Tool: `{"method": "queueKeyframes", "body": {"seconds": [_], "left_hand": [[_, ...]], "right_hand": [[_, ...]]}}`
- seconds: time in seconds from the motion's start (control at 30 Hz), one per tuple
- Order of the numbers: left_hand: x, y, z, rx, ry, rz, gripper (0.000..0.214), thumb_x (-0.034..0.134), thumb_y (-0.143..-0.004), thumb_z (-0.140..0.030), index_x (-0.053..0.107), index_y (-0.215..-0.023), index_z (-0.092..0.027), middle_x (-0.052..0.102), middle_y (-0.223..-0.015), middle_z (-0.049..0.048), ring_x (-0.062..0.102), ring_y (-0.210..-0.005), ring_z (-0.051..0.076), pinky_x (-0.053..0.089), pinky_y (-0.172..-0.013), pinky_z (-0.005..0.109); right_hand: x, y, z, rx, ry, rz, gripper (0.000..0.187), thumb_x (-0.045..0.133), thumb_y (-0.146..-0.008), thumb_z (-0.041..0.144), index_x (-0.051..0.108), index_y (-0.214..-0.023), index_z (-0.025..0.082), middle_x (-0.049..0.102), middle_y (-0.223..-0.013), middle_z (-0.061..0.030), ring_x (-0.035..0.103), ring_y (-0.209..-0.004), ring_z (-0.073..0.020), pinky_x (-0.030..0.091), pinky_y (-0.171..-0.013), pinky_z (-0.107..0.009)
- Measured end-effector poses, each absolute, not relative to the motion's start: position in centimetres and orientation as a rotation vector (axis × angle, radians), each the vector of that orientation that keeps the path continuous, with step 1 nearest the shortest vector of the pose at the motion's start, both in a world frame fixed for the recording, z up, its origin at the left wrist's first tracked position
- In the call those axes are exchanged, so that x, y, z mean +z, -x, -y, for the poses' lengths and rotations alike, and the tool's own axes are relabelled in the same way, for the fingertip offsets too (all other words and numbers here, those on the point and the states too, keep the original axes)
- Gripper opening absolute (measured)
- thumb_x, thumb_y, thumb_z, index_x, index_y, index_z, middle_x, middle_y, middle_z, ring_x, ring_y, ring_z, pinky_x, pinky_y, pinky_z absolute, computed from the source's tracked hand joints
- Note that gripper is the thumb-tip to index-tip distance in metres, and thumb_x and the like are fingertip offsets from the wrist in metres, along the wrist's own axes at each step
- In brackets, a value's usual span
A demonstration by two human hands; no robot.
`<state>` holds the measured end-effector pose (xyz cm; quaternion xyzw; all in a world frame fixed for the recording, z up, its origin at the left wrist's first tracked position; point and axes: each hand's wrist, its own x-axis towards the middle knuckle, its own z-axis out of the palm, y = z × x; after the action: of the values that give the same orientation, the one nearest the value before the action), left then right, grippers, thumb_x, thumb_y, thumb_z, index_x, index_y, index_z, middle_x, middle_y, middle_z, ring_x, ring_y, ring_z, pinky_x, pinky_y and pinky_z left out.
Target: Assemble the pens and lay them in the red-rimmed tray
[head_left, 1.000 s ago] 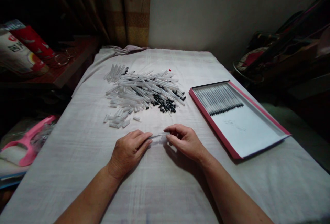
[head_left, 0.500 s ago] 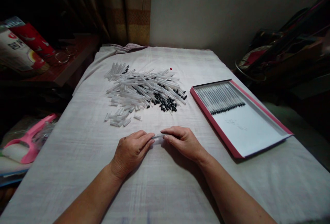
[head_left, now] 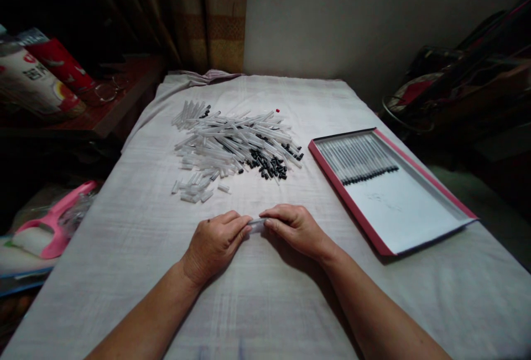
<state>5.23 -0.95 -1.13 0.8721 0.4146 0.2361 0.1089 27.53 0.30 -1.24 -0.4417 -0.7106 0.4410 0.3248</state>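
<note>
My left hand [head_left: 220, 243] and my right hand [head_left: 295, 227] face each other low over the cloth. Their fingers pinch opposite ends of a slim, clear pen [head_left: 258, 221], which lies level between them; both of its ends are hidden by the fingers. Beyond the hands spreads a heap of clear pen barrels [head_left: 232, 139]. Small black pen parts [head_left: 267, 165] are bunched at the heap's right front. Short clear caps [head_left: 197, 187] lie loose at its near left. To the right, a pink-edged box lid [head_left: 350, 203] holds a row of pens [head_left: 360, 158] with black ends.
A white cloth [head_left: 249, 304] covers the table. One tiny red piece [head_left: 277, 110] rests behind the heap. On the left, a side table [head_left: 124, 100] bears a jar [head_left: 37, 81] and a red can [head_left: 62, 61]; a pink-handled object [head_left: 62, 216] sits below.
Both hands still grip the pen, and the gap between their fingertips is slightly smaller. The whole view has shifted a little.
</note>
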Motion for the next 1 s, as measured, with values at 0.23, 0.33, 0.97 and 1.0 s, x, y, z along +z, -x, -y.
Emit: {"method": "queueKeyframes", "body": {"seconds": [0.23,0.33,0.97,1.0], "left_hand": [[-1.2,-5.7,0.7,0.693,-2.577,-1.245,0.025,0.047,-0.098,-0.033,0.068,-0.104,-0.021,0.068,-0.081,0.0015,0.065,-0.069,0.013,0.048,-0.061,0.022],[-1.2,-5.8,0.6,0.704,-2.598,-1.248,0.025,0.048,-0.098,-0.034,0.068,-0.104,-0.021,0.069,-0.083,0.0025,0.065,-0.074,0.015,0.049,-0.066,0.025],[-2.1,-5.7,0.2,0.509,-2.734,-1.332,0.049,0.058,-0.091,-0.036,0.052,-0.134,-0.014,0.057,-0.138,0.0144,0.045,-0.133,0.033,0.035,-0.111,0.052],[-2.1,-5.7,0.2,0.513,-2.732,-1.339,0.049,0.058,-0.090,-0.035,0.053,-0.134,-0.014,0.057,-0.138,0.0144,0.045,-0.133,0.032,0.036,-0.111,0.052]], "right_hand": [[-0.9,-27.1,-0.2,1.240,1.246,1.733,0.021,0.058,-0.084,0.027,0.074,-0.094,0.018,0.071,-0.075,-0.0026,0.064,-0.067,-0.0147,0.051,-0.065,-0.026],[-0.6,-26.9,0.0,1.223,1.247,1.745,0.020,0.060,-0.081,0.027,0.074,-0.092,0.017,0.073,-0.078,-0.0032,0.064,-0.068,-0.0146,0.051,-0.065,-0.026],[-0.2,-26.2,0.4,1.215,1.147,1.476,0.024,0.068,-0.077,0.037,0.074,-0.090,0.018,0.072,-0.078,-0.0048,0.061,-0.061,-0.0128,0.050,-0.058,-0.026],[-0.2,-26.1,0.4,1.249,1.156,1.487,0.023,0.068,-0.077,0.037,0.074,-0.089,0.018,0.072,-0.076,-0.0045,0.061,-0.060,-0.0129,0.050,-0.058,-0.026]]}}
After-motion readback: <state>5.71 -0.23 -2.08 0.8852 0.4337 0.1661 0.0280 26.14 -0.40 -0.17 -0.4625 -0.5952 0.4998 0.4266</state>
